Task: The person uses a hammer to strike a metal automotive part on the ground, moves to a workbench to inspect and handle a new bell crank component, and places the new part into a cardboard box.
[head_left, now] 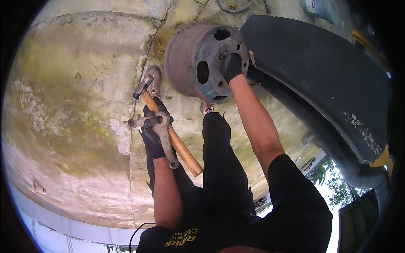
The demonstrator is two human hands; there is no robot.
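Observation:
My gloved left hand (151, 131) is closed around a wooden-handled hammer (185, 154) and a rusty forged metal arm (167, 145) with round holes, both held together above my legs. The hammer's steel head points toward the upper left. A large rusty steel wheel rim (181, 63) lies tilted in front of my shoes, its holed face toward the right. My gloved right hand (230, 63) grips this face near the centre hole, fingers curled; the fingertips are partly hidden.
A big dark curved panel (303, 80) with chipped patches and a black tube (289, 118) stretch along the right. A plastic container (320, 9) stands at the top right, near a curved metal piece (234, 6). The stained concrete floor (71, 84) has cracks.

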